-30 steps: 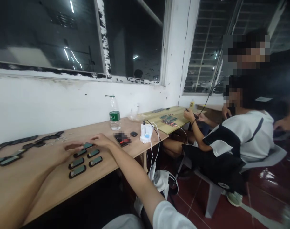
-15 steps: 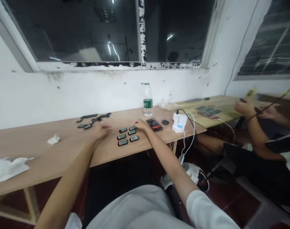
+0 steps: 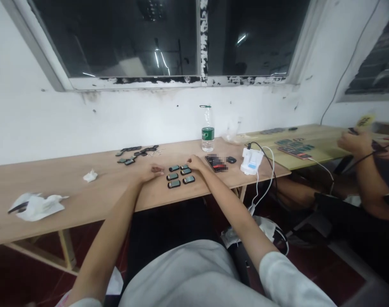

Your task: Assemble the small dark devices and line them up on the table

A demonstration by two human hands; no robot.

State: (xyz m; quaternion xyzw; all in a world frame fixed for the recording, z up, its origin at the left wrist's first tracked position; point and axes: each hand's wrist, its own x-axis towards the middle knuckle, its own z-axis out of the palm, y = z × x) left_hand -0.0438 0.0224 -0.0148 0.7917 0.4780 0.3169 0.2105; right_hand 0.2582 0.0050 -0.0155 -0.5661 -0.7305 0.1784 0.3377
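Note:
Several small black-rimmed pieces with grey-green faces [image 3: 174, 176] lie in two short columns on the wooden table in front of me. My left hand [image 3: 152, 172] rests at the left of these pieces, fingers apart and stretched toward them, with nothing visible in it. At the far end of the right column, my right hand [image 3: 195, 162] has its fingertips drawn together just above the top right piece [image 3: 184, 167]. Anything between those fingertips is too small to make out. Further back on the left is a loose heap of similar dark pieces [image 3: 139, 153], with tiny pale bits beside it.
A water bottle [image 3: 208, 135] stands near the wall. Right of my hands lie a dark phone-like object [image 3: 216, 163], a small black oval item [image 3: 231, 160] and a white cabled device [image 3: 251, 161]. Crumpled tissues [image 3: 42, 207] lie left. Another person's hand [image 3: 354, 143] is at the right table.
The view has shifted, so the scene sits further right. My left hand has come closer to the pieces, and my right hand remains by the top right one.

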